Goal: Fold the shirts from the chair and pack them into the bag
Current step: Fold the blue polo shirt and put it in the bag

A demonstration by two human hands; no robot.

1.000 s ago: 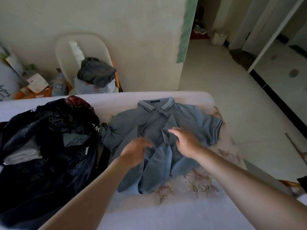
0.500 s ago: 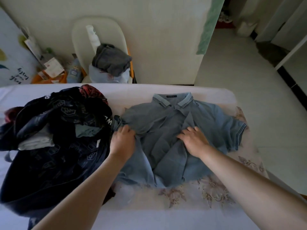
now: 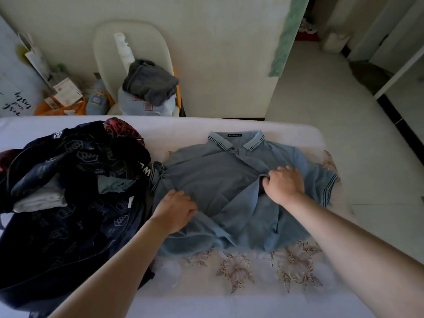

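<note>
Now, right hand (image 3: 284, 185): pinches a raised fold at the chest of the blue polo shirt (image 3: 218, 180).
Left hand (image 3: 176, 210): fingers curled into the shirt's left side, gripping cloth.
Shirt: spread on the right half of the bed (image 3: 229, 299), collar toward the far edge.
Bag (image 3: 68, 214): dark, open, on the bed's left half, touching the shirt's sleeve.
Chair (image 3: 110, 42): beyond the far edge, grey garment (image 3: 149, 86) piled on it.

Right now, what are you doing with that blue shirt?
A person is spreading the shirt on the bed to fold it. The left hand holds its side near the bag, and the right hand pinches a fold near the middle. The bag lies open with clothes inside. Another pile sits on the chair behind.
</note>
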